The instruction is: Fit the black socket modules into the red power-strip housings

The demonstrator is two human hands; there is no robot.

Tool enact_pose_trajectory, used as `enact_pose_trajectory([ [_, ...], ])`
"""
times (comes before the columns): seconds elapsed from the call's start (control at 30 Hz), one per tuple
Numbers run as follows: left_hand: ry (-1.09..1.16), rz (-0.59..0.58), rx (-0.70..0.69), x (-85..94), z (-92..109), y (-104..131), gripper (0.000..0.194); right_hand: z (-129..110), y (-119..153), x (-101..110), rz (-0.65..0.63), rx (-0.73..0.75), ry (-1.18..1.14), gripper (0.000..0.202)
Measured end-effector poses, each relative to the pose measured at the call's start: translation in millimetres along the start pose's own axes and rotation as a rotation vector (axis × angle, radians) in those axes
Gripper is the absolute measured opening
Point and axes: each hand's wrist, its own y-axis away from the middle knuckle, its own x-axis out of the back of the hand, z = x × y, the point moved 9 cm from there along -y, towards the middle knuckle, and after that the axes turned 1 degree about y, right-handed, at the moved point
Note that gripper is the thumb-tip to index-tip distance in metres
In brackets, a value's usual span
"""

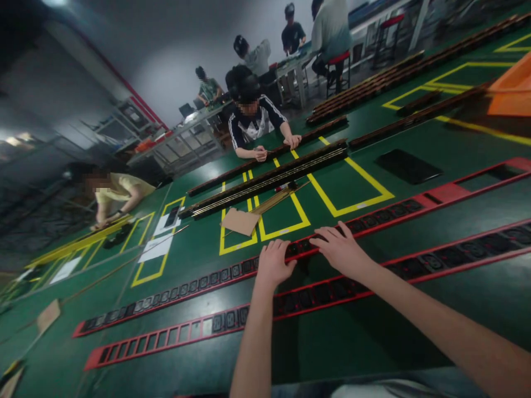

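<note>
Two long red strips with rectangular openings lie side by side on the table. My left hand (274,264) is closed over the far red strip (448,194), fingers across it and thumb on the near side. To its right, my right hand (341,249) rests on the same strip with its fingers stretched and apart. Black sockets (203,282) sit in a row along this strip; those under my hands are partly hidden. Nearer to me, the second red strip (98,358) has black sockets along its middle and right, and bare openings at its left end. My forearms pass over it.
Dark metal rails (269,179) lie beyond the strips, with a cardboard piece (240,221) and thin rods nearby. A black flat panel (409,166) and an orange bin (512,88) are at right. A co-worker (259,121) handles a rail opposite; another leans at left.
</note>
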Motion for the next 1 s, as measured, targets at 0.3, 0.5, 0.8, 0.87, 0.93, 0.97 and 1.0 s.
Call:
enact_pose_trajectory([
  [0.3, -0.026, -0.02, -0.014, 0.2, -1.0, -0.2, 0.051, 3.1, -0.3, -10.1, 0.089, 0.023, -0.017, 0.049],
  [0.5, -0.031, -0.027, 0.01, 2.2, 1.9, 0.0, 0.05, 0.2, -0.8, -0.3, -0.05, -0.021, -0.009, 0.031],
  [0.8, 0.007, 0.091, 0.067, -4.8, -16.4, 7.0, 0.045, -9.9, 6.1, -0.6, -0.193, -0.006, -0.027, 0.041],
  [0.87, 0.007, 0.089, 0.062, -5.4, -17.4, 6.3, 0.044, -11.6, 6.1, -0.3, -0.205, 0.009, -0.025, 0.046],
  [0.93, 0.002, 0.093, 0.049, -5.9, -16.7, 6.0, 0.042, -14.0, 6.4, -0.3, -0.217, 0.026, -0.018, 0.05],
  [0.97, -0.003, 0.098, 0.042, -6.2, -15.8, 6.0, 0.041, -15.2, 6.5, -0.3, -0.222, 0.033, -0.014, 0.052],
  [1.0, -0.008, 0.104, 0.035, -6.3, -14.6, 5.9, 0.04, -16.2, 6.5, -0.5, -0.226, 0.04, -0.01, 0.052],
])
